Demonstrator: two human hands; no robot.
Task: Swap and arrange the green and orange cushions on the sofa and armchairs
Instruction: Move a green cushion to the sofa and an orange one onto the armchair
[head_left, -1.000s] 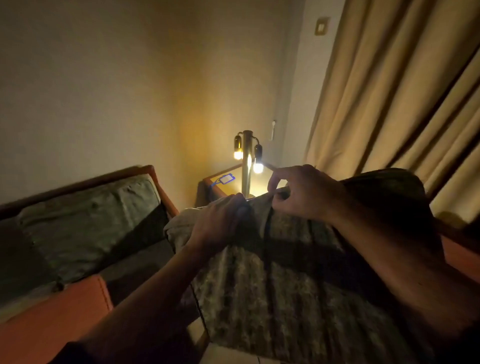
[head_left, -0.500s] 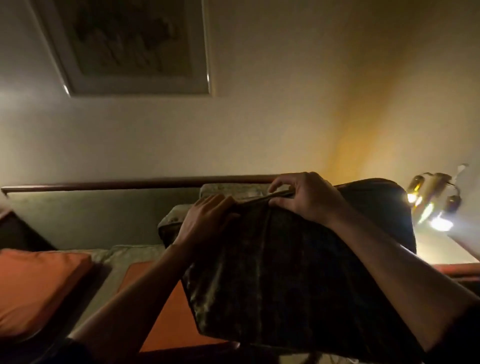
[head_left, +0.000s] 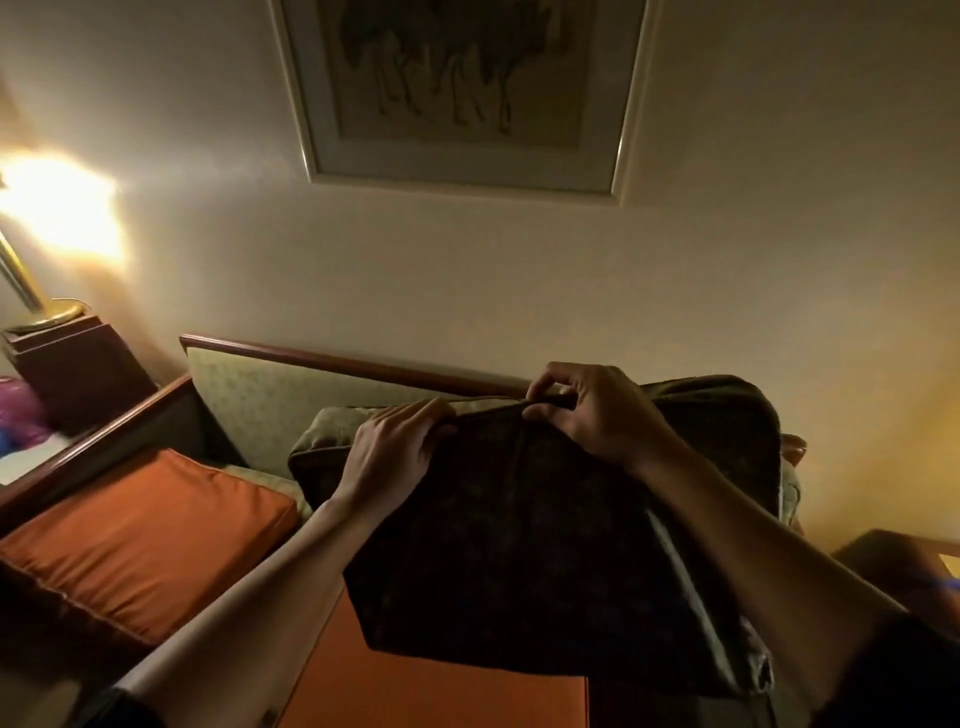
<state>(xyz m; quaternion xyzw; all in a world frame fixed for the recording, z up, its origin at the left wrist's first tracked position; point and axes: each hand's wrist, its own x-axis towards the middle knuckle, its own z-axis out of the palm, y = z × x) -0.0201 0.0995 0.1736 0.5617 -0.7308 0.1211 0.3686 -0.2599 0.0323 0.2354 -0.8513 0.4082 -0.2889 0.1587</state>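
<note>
Scanning left to right, you have a lamp (head_left: 31, 280) glowing by the wall, then an orange cushion (head_left: 140, 535) lying flat at the sofa's (head_left: 291, 384) left end. Your left hand (head_left: 395, 457) and right hand (head_left: 597, 415) both pinch the top seam of the green cushion (head_left: 545, 545), which hangs in front of you above the sofa's orange seat (head_left: 431, 696). A picture (head_left: 462, 88) hangs on the wall above. You seem to be carrying the green cushion to its new spot. Next, lower it onto the seat against the backrest, keep both pinches firm until it rests, then straighten it.
</note>
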